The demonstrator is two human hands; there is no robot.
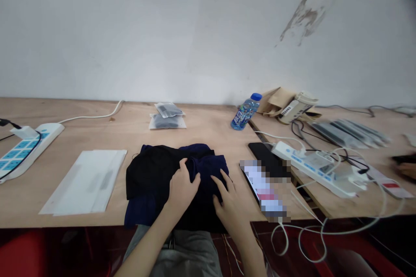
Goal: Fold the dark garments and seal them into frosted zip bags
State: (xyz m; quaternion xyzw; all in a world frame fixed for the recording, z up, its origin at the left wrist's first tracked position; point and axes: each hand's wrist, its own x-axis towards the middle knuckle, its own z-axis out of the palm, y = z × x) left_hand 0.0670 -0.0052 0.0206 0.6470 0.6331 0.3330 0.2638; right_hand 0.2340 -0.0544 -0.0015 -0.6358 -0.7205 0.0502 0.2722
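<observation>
Black and navy cloth (pixel 152 169) lies in a loose heap at the table's front edge, part of it hanging over. My left hand (pixel 183 185) is on the middle of the heap, its fingers closed on a fold of navy fabric. On the right side of the cloth rests my right hand (pixel 227 199), fingers spread and slightly bent, holding nothing. Flat white plastic bags (pixel 86 181) are left of the cloth. Behind it are two small packed bags (pixel 166 121) with dark contents, one on top of the other.
Right of the cloth lie a lit phone (pixel 263 190) and a black object (pixel 268 158). A blue-capped bottle (pixel 245 112) stands behind. Power strips (pixel 312 169) with trailing cables are at both sides. Several packed bags (pixel 347 133) lie at far right, near a paper bag (pixel 276 99).
</observation>
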